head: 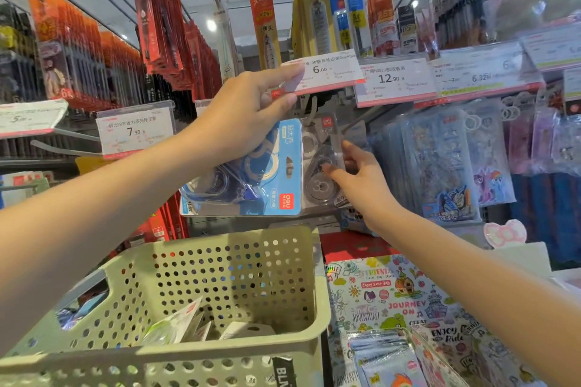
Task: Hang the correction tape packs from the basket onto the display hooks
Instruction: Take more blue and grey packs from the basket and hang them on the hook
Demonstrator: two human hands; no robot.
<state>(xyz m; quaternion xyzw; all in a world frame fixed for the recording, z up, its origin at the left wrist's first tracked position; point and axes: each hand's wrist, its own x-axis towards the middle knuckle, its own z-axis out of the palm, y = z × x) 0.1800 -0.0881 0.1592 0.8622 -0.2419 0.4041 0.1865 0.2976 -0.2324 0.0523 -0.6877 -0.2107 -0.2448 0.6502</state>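
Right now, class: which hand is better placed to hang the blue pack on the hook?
Left. The left hand grips the blue pack by its top, under the 6.00 tag; the right hand holds the grey pack.

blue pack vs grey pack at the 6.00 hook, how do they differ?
The blue correction tape pack has a light blue card; the grey correction tape pack looks clear and dark grey. The blue pack sits in front, tilted, held by the left hand, which also lifts the 6.00 price tag. The grey pack is upright behind it, touched by the right hand. Both carry a teardrop-shaped dispenser and a red brand mark.
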